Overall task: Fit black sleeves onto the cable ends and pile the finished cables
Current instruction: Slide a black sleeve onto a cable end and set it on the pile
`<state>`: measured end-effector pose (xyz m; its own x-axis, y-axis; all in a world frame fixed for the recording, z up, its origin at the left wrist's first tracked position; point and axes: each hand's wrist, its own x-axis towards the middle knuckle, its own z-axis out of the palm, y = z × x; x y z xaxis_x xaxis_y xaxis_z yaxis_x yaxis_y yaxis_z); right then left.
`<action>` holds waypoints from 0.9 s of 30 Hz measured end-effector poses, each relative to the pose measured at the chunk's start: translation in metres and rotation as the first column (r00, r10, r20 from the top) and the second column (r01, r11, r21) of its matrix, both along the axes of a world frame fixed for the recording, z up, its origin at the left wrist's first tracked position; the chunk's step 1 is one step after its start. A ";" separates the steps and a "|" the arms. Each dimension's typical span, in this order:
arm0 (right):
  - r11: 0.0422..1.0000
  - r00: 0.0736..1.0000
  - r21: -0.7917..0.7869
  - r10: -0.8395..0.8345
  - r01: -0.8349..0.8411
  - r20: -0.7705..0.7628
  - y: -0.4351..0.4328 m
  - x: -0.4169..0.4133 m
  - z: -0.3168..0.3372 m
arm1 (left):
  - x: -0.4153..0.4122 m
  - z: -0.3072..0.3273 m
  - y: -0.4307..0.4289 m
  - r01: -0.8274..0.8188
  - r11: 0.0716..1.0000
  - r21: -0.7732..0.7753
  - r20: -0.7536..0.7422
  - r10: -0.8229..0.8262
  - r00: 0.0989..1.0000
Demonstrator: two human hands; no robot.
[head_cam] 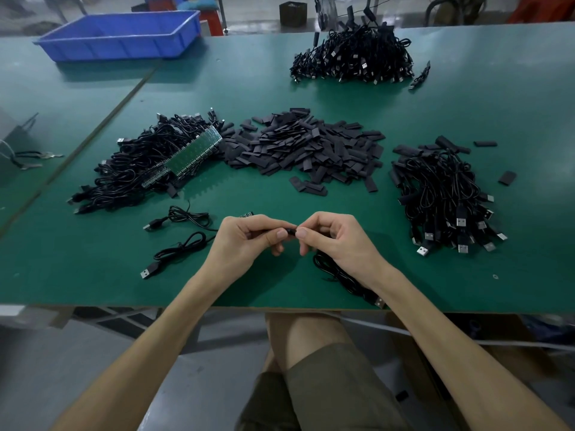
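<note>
The green table keeps stock within reach: cables left, sleeves centre, a likely finished pile right. Near the front edge, the left hand and right hand pinch one sleeve between their fingertips, probably easing it onto a cable end.

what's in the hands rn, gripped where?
Left hand and right hand both pinch a small black piece, seemingly the sleeve on a cable end, between thumb and forefinger. The USB plug lies free on the table.
</note>
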<state>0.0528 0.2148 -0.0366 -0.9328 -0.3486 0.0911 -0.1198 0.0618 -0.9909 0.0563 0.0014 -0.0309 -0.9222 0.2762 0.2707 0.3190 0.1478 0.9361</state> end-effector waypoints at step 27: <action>1.000 1.000 0.000 0.019 -0.019 0.007 -0.001 0.000 0.002 | 0.001 0.000 0.000 0.003 1.000 -0.027 -0.016 -0.003 1.000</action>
